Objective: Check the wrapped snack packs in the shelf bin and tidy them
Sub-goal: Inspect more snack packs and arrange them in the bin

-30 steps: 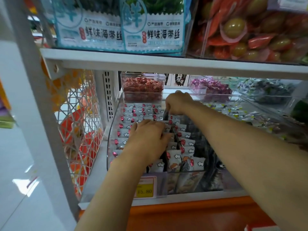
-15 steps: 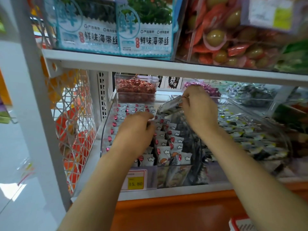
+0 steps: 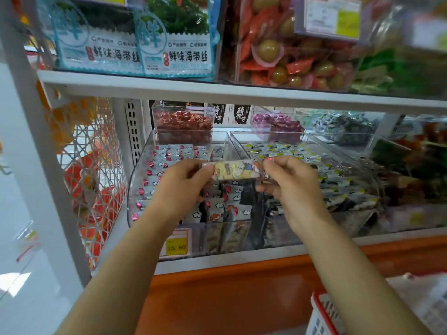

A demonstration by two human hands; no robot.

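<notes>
I see both hands pinching one long snack pack (image 3: 235,169) by its ends, held level above the clear shelf bin (image 3: 137,184): left hand (image 3: 183,189) on one end, right hand (image 3: 290,187) on the other. The wrapper is pale yellow with a cartoon figure, but its print is too blurred to read. Inside the bin stand rows of white cloud-printed packs (image 3: 217,206), partly hidden behind the hands. A yellow price tag (image 3: 176,246) at the bin's front reads 15.80.
</notes>
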